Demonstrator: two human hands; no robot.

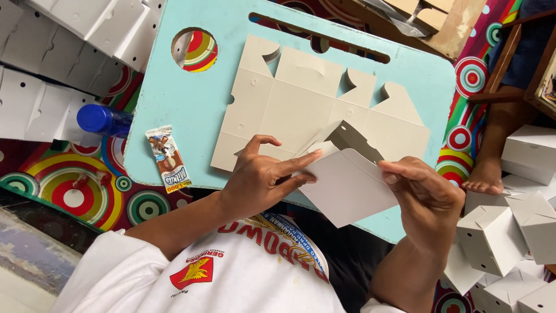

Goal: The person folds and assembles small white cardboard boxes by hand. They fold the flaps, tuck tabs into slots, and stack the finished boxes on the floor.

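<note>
A flat die-cut cardboard box blank, pale grey, lies on a light blue lap table. Its near flap is folded up toward me, white side showing. My left hand pinches that flap's left edge, thumb on top and index finger along the fold. My right hand grips the flap's right edge with its fingertips. Both hands hold the same raised flap above the table's near edge.
A snack wrapper lies at the table's left edge, and a blue bottle cap beside it on the patterned mat. Stacks of flat white blanks lie at left. Folded white boxes pile at right, near a bare foot.
</note>
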